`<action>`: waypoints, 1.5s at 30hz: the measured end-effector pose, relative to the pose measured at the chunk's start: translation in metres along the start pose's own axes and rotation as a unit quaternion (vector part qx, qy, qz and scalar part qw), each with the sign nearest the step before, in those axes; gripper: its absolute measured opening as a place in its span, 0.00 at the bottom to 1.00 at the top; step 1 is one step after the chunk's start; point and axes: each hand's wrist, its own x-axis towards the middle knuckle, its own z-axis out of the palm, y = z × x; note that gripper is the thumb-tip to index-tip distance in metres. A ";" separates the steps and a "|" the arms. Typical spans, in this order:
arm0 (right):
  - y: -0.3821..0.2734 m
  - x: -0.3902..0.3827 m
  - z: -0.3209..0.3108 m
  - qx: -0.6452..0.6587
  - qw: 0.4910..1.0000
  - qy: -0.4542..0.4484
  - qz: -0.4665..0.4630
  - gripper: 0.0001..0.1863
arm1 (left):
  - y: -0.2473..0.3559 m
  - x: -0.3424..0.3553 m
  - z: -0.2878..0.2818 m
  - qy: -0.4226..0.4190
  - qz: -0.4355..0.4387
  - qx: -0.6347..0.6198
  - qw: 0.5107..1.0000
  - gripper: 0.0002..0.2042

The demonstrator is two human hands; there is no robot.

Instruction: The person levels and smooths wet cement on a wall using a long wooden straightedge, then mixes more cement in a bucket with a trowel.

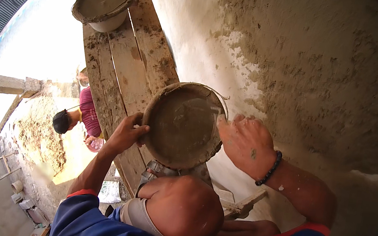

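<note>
A round bucket (183,122) of wet grey-brown mortar is in front of me, above my knees and over the near end of the planks. My left hand (125,133) grips its left rim, thumb on top and fingers curled round the outside. At the right rim, my right hand (248,139) is closed, its fingertips bent toward the mortar. A thin wire handle (219,93) curves along the far right rim and ends near that hand. A small pale piece shows by the fingertips; what they hold is hidden.
Mortar-spotted planks (134,56) run away from me, with a second full bucket (106,3) at their far end. A partly plastered wall (305,62) stands close on the right. Below on the left, a person in a dark cap (61,121) is beside a sand heap (40,135).
</note>
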 end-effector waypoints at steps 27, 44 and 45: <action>-0.008 0.005 0.113 0.653 0.694 -0.285 0.106 0.22 | -0.001 -0.002 0.012 0.012 -0.018 -0.088 0.996 0.18; -0.019 -0.019 0.101 0.123 0.991 0.035 0.038 0.21 | 0.000 -0.004 0.014 0.010 -0.011 -0.103 0.995 0.15; -0.020 -0.014 0.100 0.109 0.994 -0.004 0.017 0.22 | 0.001 -0.002 0.015 0.016 -0.011 -0.120 0.993 0.15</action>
